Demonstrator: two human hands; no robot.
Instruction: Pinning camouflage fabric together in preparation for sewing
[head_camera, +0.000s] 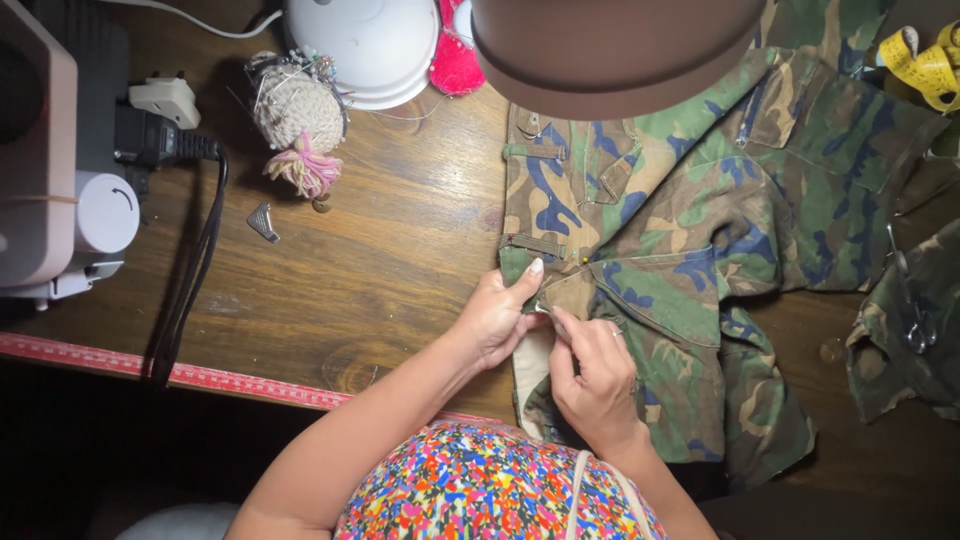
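Note:
Camouflage trousers (690, 210) lie spread over the right half of a wooden table (400, 240). My left hand (497, 315) pinches the folded waistband edge of the trousers near the table's front. My right hand (597, 375) grips the same edge just beside it, fingertips holding what looks like a small pin where the two hands meet. A pale lining shows under the fold below my hands.
A sewing machine (45, 170) stands at the far left with a black cord (195, 250). A crocheted pincushion (297, 110) with a tassel, a white bowl-shaped object (370, 45), a brown lamp shade (615, 50), a yellow tape measure (925, 65) and scissors (910, 300) lie around.

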